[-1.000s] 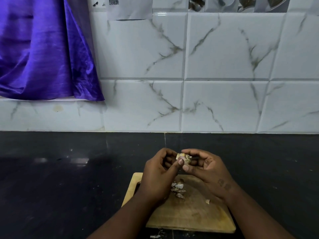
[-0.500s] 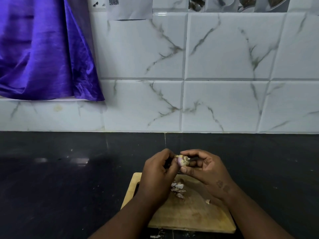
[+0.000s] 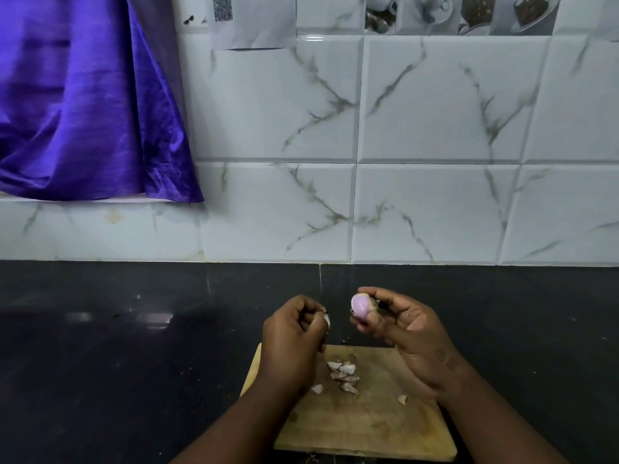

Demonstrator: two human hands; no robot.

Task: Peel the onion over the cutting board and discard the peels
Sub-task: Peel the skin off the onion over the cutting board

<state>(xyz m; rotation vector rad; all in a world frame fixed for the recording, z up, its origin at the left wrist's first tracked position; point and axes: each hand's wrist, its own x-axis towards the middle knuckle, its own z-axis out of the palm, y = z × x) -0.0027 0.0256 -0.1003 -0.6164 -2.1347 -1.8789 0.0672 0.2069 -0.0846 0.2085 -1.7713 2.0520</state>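
Observation:
A small pale-purple onion [image 3: 360, 304] is pinched between the thumb and fingers of my right hand [image 3: 407, 333], held above the far edge of a wooden cutting board [image 3: 368, 426]. My left hand [image 3: 294, 343] is a short way to the left of it, fingers curled around a pale strip of peel [image 3: 326, 319]. A small heap of peels [image 3: 345, 375] lies on the board between my wrists. One loose peel scrap [image 3: 403, 399] rests further right on the board.
The board lies on a black countertop [image 3: 117, 363] that runs back to a white marbled tile wall [image 3: 368, 195]. A purple cloth [image 3: 83, 102] hangs at the upper left. Tiny crumbs lie in front of the board's near edge.
My hands have drawn apart. The left hand pulled a piece of peel away to the left, and the onion now shows its smooth purple surface in my right hand.

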